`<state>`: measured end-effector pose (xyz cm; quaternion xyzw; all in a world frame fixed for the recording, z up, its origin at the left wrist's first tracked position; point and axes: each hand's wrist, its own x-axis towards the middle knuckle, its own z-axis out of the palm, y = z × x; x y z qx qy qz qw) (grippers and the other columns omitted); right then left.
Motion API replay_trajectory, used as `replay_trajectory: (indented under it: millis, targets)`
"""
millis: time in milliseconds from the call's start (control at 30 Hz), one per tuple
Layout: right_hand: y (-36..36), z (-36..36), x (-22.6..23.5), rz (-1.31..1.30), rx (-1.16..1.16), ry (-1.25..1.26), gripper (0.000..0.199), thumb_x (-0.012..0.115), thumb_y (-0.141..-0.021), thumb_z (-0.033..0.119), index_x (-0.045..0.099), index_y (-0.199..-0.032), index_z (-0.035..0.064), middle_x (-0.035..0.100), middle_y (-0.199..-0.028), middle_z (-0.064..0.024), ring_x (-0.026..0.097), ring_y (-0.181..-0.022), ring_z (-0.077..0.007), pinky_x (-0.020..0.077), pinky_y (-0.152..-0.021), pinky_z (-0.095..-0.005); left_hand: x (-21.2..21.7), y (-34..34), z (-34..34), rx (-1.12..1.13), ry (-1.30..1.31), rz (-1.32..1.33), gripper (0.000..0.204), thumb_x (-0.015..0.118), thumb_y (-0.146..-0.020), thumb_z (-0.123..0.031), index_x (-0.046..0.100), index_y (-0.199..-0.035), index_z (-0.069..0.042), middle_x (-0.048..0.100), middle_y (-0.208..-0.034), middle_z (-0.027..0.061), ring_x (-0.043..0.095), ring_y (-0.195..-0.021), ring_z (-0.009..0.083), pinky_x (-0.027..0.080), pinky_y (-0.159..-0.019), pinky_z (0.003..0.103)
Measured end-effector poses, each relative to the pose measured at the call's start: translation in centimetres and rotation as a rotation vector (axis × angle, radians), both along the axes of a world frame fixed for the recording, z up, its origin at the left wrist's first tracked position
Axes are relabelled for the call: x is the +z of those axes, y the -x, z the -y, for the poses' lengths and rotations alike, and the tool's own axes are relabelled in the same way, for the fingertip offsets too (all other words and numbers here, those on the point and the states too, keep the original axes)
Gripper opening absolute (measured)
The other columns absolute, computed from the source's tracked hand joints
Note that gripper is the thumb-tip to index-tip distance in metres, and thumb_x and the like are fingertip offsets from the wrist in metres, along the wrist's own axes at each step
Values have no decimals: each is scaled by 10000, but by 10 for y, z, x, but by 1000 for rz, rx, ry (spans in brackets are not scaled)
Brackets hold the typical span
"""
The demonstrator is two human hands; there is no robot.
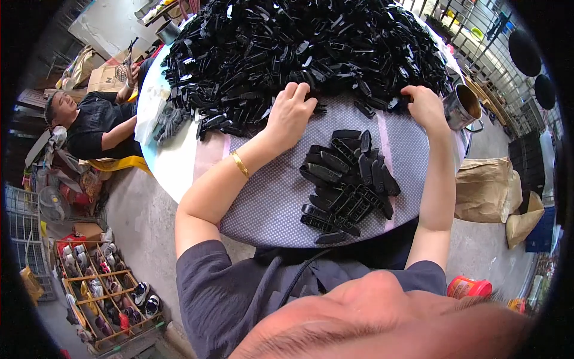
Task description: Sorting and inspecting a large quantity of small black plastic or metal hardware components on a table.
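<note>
A big heap of small, long black plastic pieces (287, 48) covers the far part of the round table; their exact kind is too small to tell. At the heap's near edge, my left hand (292, 110) is closed, its fingers curled down among the pieces. Farther right, my right hand (427, 106) is also closed, with its fingertips against the heap's right edge. Whatever either hand grips is hidden. Nearer to me, a smaller group of black pieces (347, 185) lies on the grey patterned cloth (263, 197), some of them side by side.
A metal mug (461, 107) stands at the table's right edge, close to my right hand. Grey gloves (170, 124) lie at the left. Another person (98, 122) sits beyond the left edge. A shoe rack (101, 287), brown paper sacks (487, 188) and a red tub (469, 287) stand around the table.
</note>
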<state>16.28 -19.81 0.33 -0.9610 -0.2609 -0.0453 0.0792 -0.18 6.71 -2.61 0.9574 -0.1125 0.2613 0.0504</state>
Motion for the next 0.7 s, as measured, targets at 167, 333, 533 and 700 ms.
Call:
replay_trajectory:
  millis: [167, 333, 533, 700]
  targets:
    - [-2, 6, 2, 81, 63, 21, 289, 611, -694, 85, 641, -979, 118, 614, -930, -99, 601, -863, -257, 478, -759, -351, 3, 4, 5, -12, 52, -35, 248, 663, -647, -80, 601, -882, -32, 503, -1050, 99, 442, -1011, 278, 387, -862, 365]
    - [3, 0, 7, 148, 235, -312, 258, 556, -737, 86, 631, -980, 42, 627, -877, -137, 608, -769, -276, 479, -696, -328, 11, 6, 8, -123, 525, 74, 212, 653, -675, -50, 584, -871, -14, 560, -927, 82, 522, -869, 208, 445, -732, 300]
    - [42, -51, -7, 96, 511, -730, 222, 548, -789, 53, 597, -985, -40, 626, -851, -182, 627, -725, -221, 474, -630, -289, 15, 6, 14, -96, 731, -203, 217, 649, -740, -66, 583, -938, -5, 572, -783, 53, 494, -661, 80, 421, -611, 217]
    - [54, -67, -18, 41, 549, -658, 151, 596, -773, 91, 626, -881, -10, 621, -843, -178, 604, -782, -324, 485, -702, -347, 18, 4, 15, -131, 889, -451, 248, 652, -746, -72, 585, -976, -9, 562, -772, 12, 492, -654, 63, 426, -606, 211]
